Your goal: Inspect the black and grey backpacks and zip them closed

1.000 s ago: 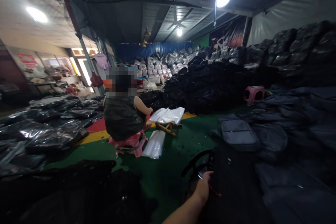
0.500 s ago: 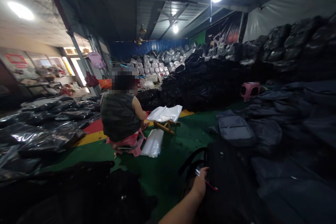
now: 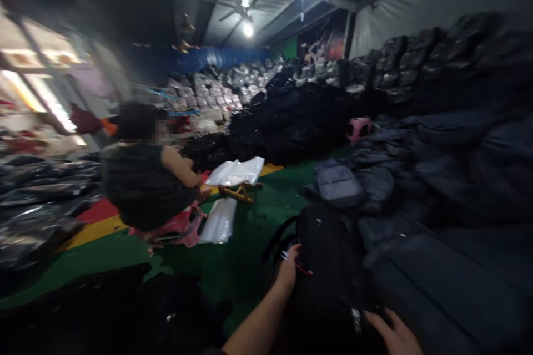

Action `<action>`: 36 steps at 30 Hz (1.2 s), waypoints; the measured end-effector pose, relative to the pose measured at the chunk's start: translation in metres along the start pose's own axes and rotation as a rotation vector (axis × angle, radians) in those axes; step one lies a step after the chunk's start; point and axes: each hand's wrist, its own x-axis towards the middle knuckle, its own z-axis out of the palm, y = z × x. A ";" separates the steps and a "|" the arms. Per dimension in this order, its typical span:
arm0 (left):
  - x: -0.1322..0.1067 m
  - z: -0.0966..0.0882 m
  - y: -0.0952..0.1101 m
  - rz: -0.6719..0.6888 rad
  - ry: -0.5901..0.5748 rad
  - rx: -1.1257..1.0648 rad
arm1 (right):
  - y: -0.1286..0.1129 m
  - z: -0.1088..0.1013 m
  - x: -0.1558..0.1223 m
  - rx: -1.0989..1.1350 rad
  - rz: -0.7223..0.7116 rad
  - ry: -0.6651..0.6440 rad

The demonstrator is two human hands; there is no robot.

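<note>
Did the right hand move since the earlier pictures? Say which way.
Yes: the right hand has come up into view at the lower edge, beside the black backpack.

We are in a packing warehouse, apparently for bags. Plastic-wrapped bundles [image 3: 287, 127] are heaped high against a tarpaulin wall [image 3: 416, 5], and backpacks [image 3: 337, 183] lie piled on the green painted floor [image 3: 245, 249]. A ceiling fan [image 3: 239, 11] hangs beneath the metal roof [image 3: 233, 16].

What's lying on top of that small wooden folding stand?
A pile of shiny white plastic sheeting covers the wooden folding stand; only its legs show, its top hidden.
</note>
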 end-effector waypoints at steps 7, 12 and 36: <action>0.014 -0.005 -0.008 -0.073 -0.007 0.046 | -0.004 0.017 -0.002 0.319 -0.014 0.077; 0.017 -0.006 -0.005 -0.090 -0.017 0.083 | -0.003 0.011 0.003 0.290 -0.043 0.077; 0.037 -0.018 -0.009 -0.136 0.098 0.135 | 0.058 -0.030 0.028 0.865 0.078 -0.112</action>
